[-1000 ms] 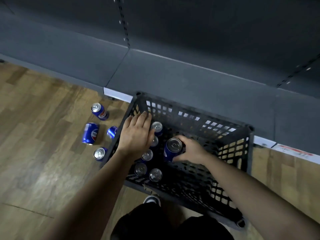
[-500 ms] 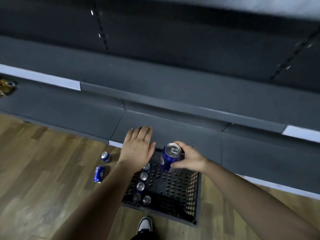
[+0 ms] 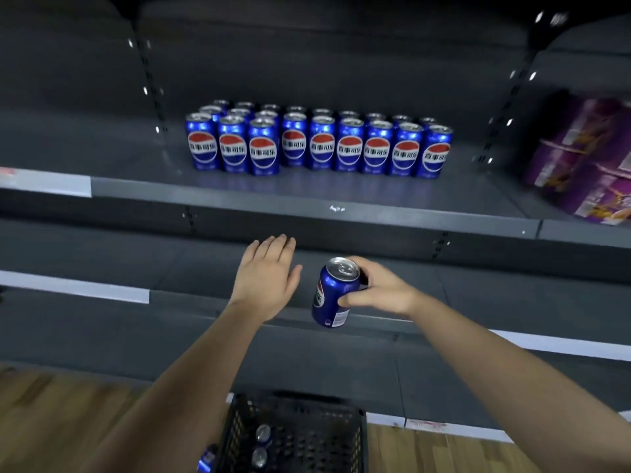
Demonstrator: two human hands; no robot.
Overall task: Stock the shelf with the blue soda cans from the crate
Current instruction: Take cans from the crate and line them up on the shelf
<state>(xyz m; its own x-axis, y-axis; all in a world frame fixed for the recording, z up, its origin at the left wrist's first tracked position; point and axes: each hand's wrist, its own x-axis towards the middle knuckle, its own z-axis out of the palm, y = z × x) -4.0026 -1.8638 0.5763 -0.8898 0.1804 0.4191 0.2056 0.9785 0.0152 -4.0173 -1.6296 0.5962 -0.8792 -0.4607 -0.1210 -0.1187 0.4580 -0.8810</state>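
Note:
My right hand [image 3: 375, 290] grips a blue soda can [image 3: 333, 295] by its side, held upright and slightly tilted in front of the lower shelf edges. My left hand [image 3: 268, 278] hovers beside it, palm down, fingers straight, holding nothing. Above, on the dark grey shelf [image 3: 307, 203], several blue soda cans [image 3: 321, 141] stand in neat rows. The black plastic crate [image 3: 297, 435] sits on the floor at the bottom of the view, with a few cans [image 3: 261, 445] visible inside.
Purple packages [image 3: 587, 158] occupy the shelf to the right of the can rows. Bare shelf surface lies left of and in front of the cans. One blue can [image 3: 206, 457] lies on the wooden floor [image 3: 51, 421] left of the crate.
My right hand has lifted the can out of the crate and up toward the shelves. My left hand rose alongside it. My view tilted up, revealing the stocked shelf.

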